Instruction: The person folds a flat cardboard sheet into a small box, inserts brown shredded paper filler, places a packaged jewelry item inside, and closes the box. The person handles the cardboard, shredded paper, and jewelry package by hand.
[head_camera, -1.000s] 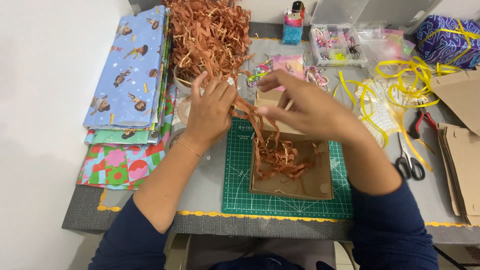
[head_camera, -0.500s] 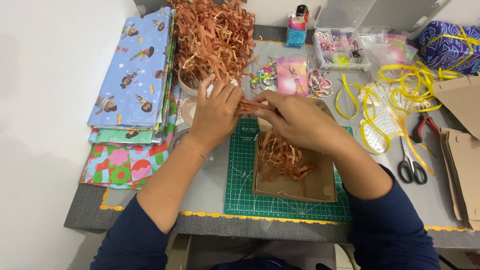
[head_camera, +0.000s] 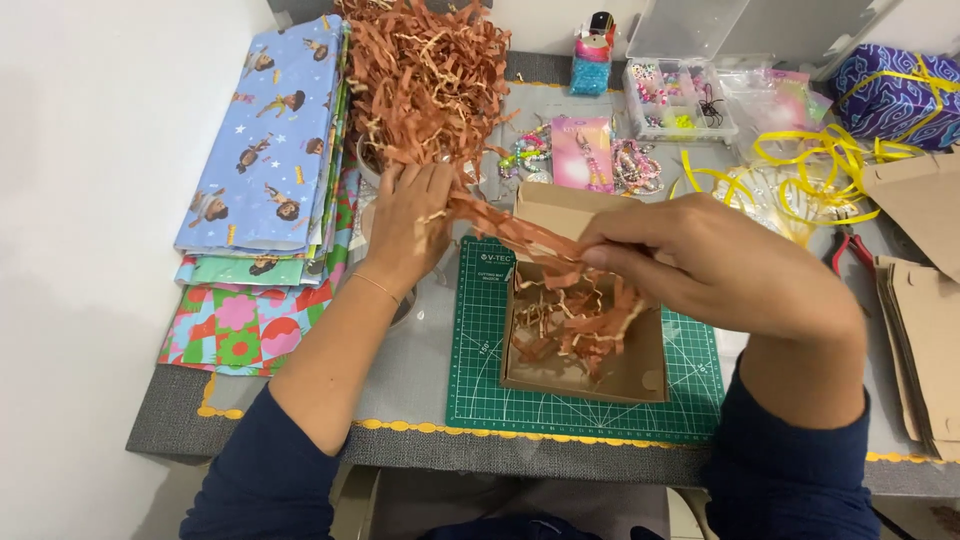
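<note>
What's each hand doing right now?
Left hand: closed on brown paper shreds from the pile.
Right hand: pinching a shred strand over the cardboard box.

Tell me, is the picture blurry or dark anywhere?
Head view: bright, even light, mostly sharp; the right hand looks slightly soft over the box; soft shadows lie beside the left hand and under the shredded paper; the white wall is nearly washed out.

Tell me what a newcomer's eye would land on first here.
The heap of brown shredded paper at the table's far edge, with the left hand at its base. Then the right hand holding strands above the open cardboard box on the green cutting mat.
</note>
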